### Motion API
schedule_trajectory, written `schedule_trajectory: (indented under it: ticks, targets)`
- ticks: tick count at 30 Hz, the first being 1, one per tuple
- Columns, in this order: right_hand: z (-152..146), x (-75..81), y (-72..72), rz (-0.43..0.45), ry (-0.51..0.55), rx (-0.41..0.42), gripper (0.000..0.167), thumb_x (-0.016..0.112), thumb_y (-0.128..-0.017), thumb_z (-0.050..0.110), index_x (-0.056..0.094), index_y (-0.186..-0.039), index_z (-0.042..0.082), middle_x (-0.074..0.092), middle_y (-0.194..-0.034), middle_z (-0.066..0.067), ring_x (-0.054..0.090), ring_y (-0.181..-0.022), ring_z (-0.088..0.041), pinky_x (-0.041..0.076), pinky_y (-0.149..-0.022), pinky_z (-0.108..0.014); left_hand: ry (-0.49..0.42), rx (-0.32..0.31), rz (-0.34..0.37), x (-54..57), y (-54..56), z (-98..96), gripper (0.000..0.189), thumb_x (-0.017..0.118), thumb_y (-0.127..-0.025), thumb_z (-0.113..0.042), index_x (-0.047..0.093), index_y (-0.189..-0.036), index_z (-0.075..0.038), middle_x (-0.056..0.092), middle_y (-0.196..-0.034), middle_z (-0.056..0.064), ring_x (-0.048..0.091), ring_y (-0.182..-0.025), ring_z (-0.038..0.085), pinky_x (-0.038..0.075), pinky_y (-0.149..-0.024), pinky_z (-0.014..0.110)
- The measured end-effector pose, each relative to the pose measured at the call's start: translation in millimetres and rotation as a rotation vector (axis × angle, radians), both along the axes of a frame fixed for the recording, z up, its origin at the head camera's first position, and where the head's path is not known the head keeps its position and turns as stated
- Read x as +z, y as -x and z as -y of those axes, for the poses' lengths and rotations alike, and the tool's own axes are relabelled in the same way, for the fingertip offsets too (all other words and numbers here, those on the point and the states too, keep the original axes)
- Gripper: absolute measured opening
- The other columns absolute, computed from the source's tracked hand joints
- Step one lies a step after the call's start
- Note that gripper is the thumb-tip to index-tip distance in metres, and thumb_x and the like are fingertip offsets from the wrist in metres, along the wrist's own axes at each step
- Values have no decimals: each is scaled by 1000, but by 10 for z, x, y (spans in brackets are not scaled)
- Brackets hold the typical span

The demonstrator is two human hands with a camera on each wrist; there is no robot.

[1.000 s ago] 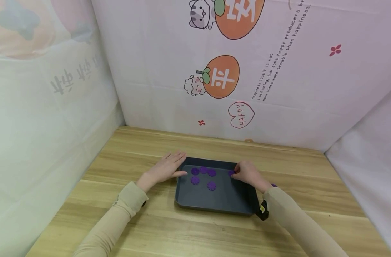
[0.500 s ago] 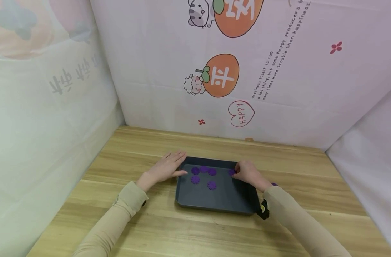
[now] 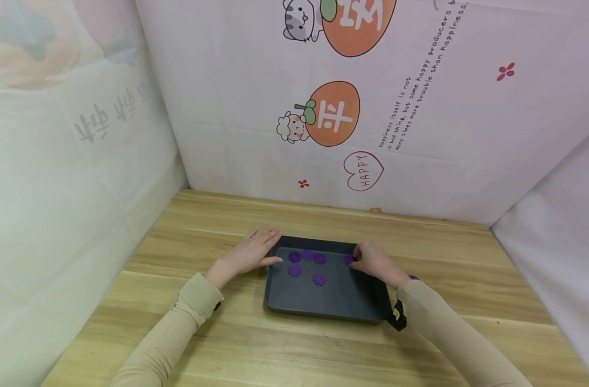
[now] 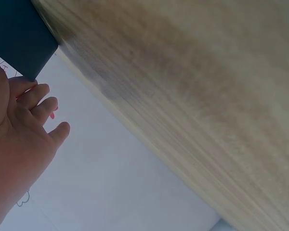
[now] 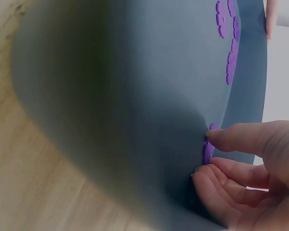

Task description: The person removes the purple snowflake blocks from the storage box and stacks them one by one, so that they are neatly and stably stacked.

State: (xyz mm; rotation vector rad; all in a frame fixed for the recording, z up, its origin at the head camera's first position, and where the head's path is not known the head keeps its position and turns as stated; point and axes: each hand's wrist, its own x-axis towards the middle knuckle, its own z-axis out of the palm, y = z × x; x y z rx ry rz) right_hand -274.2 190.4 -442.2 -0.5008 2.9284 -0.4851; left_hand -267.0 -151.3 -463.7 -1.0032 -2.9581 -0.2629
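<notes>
A dark grey rectangular tray point(image 3: 333, 302) stands on the wooden table. My left hand point(image 3: 248, 251) lies at its far left corner, fingers extended along the rim and thumb reaching over the inside. In the left wrist view the fingers of the left hand point(image 4: 31, 120) show beside the tray's outer corner. At the far right corner, my right hand point(image 3: 375, 263) pinches a purple scalloped disc point(image 5: 208, 147) between thumb and fingers, low against the tray floor. Several more purple discs point(image 3: 319, 279) lie in the left and far part of the tray, some close together.
The tray's raised walls surround the discs. Wooden tabletop point(image 3: 226, 338) extends on all sides. A white printed cloth point(image 3: 236, 134) hangs behind the table, with plain cloth at both sides. A small purple item point(image 3: 413, 278) shows behind the right wrist.
Both hands hold the same places, with the right hand still pinching the disc. The tray and discs show only a very slight shift in view.
</notes>
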Motion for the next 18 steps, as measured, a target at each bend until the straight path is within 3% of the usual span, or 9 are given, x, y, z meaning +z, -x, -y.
schedule_trajectory:
  ticks: [18]
  targets:
    - [2, 4, -15, 8, 2, -1, 21, 76, -84, 8, 70, -96, -9, 72, -88, -19, 67, -76, -22, 59, -69, -37, 0, -1, -4, 4, -7, -2, 77, 48, -100, -54, 29, -156, -4, 29, -162, 15, 26, -152, 33, 21, -125, 54]
